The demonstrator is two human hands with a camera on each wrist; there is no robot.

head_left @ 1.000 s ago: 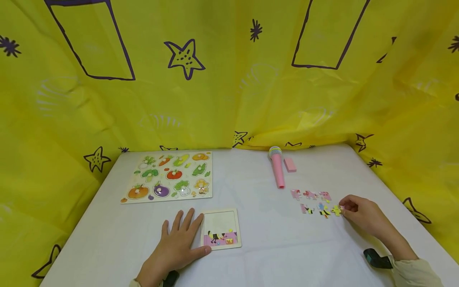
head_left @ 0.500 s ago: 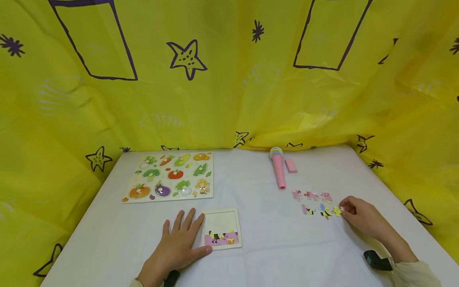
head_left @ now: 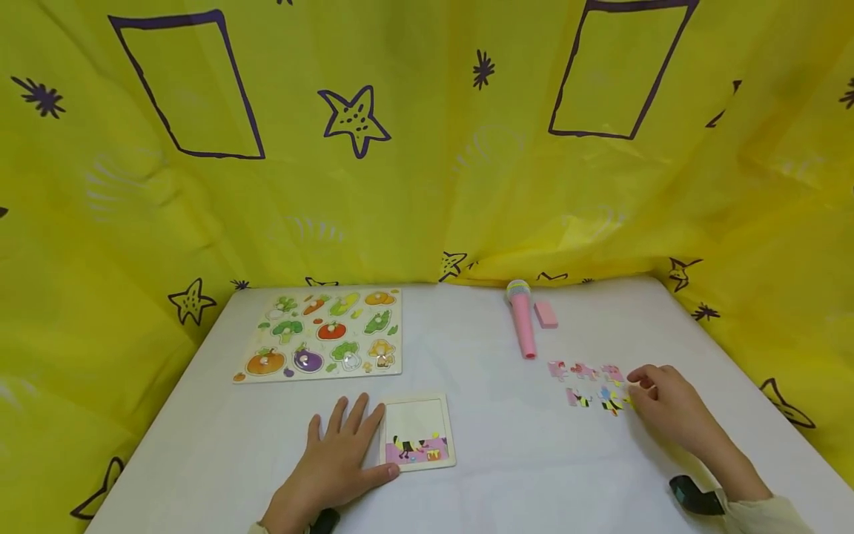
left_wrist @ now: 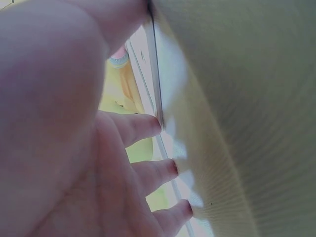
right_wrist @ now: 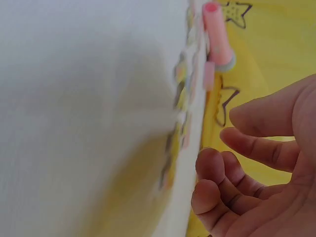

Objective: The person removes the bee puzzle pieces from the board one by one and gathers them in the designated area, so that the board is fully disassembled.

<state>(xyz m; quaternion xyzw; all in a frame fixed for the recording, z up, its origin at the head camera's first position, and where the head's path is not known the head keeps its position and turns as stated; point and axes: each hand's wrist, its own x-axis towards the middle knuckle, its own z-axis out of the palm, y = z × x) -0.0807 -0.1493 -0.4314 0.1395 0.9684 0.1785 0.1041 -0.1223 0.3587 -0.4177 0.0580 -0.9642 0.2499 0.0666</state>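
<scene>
My left hand (head_left: 340, 460) lies flat and spread on the table, its thumb on the lower left corner of a small square puzzle frame (head_left: 451, 445) and its index fingertip at the upper left corner. The frame's bottom strip is filled with a pink and bee picture; above it the backing is bare. On the right, my right hand (head_left: 674, 411) hovers beside two short rows of jigsaw pieces (head_left: 611, 400). Thumb and fingers stand apart with nothing between them in the right wrist view. The hand partly hides a yellow piece (head_left: 627, 402) at the row's end.
A vegetable peg puzzle board (head_left: 300, 377) lies at the back left. Behind the jigsaw pieces are a pink toy microphone (head_left: 523, 326) and a pink block (head_left: 545, 314). A yellow patterned cloth (head_left: 414, 208) hangs around the white table (head_left: 494, 430).
My right thumb and fingers have let go of the end jigsaw piece and risen slightly over it. My left hand stays on the frame. The head view has tilted up a little.
</scene>
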